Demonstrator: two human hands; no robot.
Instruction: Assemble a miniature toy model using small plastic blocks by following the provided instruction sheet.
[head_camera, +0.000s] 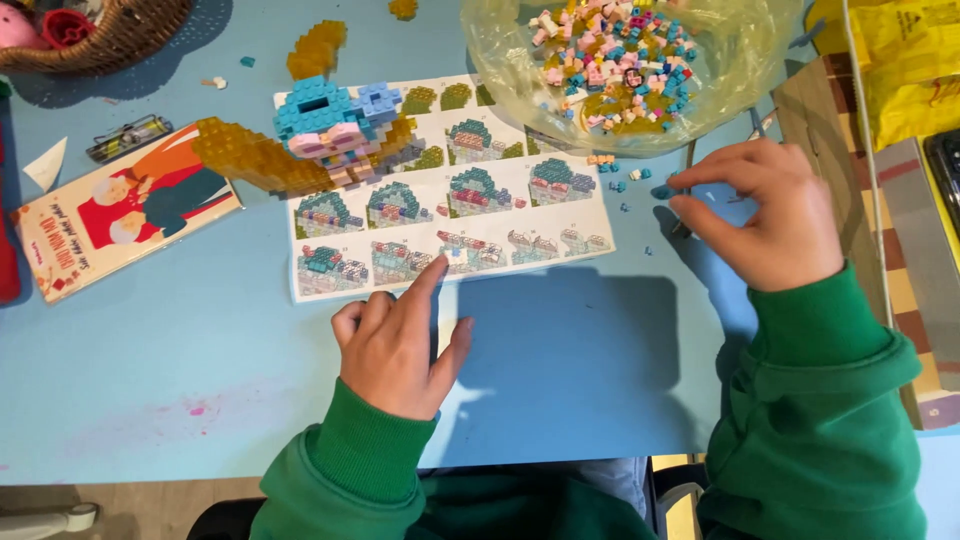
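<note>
Blue surface (200, 350) carries your instruction sheet (450, 210); your left hand (395, 345) points one extended finger at it, while right-hand fingers (690, 182) pinch narrowly at a small blue brick (662, 191).

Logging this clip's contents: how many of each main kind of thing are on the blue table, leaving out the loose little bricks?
Instruction sheet: 1
Brick model: 1
Clear bag of bricks: 1
Book: 1
Wicker basket: 1
Binder clip: 1
Total: 6
</note>
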